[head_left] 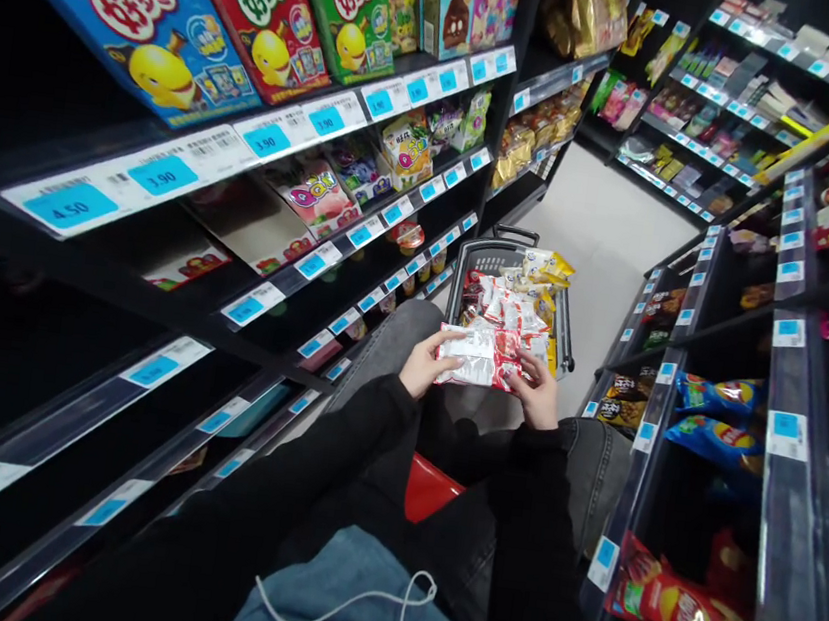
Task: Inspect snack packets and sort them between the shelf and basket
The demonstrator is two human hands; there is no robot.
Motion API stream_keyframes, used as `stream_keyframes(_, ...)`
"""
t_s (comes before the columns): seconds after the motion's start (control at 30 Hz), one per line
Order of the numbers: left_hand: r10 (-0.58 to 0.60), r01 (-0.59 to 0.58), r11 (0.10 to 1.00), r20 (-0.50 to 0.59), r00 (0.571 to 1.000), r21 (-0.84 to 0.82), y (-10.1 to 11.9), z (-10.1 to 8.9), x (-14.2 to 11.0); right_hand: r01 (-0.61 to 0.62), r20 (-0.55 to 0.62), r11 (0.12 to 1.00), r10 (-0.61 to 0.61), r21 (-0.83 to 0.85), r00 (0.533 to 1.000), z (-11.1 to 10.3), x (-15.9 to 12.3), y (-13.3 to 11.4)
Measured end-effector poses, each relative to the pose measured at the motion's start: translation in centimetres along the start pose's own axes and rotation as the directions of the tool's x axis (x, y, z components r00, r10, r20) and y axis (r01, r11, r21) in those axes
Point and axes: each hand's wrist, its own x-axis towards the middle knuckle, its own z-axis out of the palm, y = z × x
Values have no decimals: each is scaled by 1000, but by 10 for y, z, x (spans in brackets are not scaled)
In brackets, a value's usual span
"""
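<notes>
Left hand [423, 362], right hand [538, 394], half-closed, pinched flat silver-and-red plastic packet [476, 360] before black plastic basket [492, 259]; seemed light, slippery, best end-held.

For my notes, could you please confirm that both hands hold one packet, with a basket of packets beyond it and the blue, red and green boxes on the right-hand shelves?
The side is wrong: the head view shows the blue, red and green boxes on the left-hand shelves. The left hand and right hand do hold one packet, with a basket of packets beyond it.
</notes>
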Motion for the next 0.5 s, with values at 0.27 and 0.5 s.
stream_keyframes(0.27,8,-55,940,138,990,337,2,-4,-1,61,182,986,-32,-153,983,-17,2,-9)
stream_keyframes(0.5,42,-112,859,148,988,500,7,-10,-1,105,147,977,-78,-185,986,-11,-1,-7)
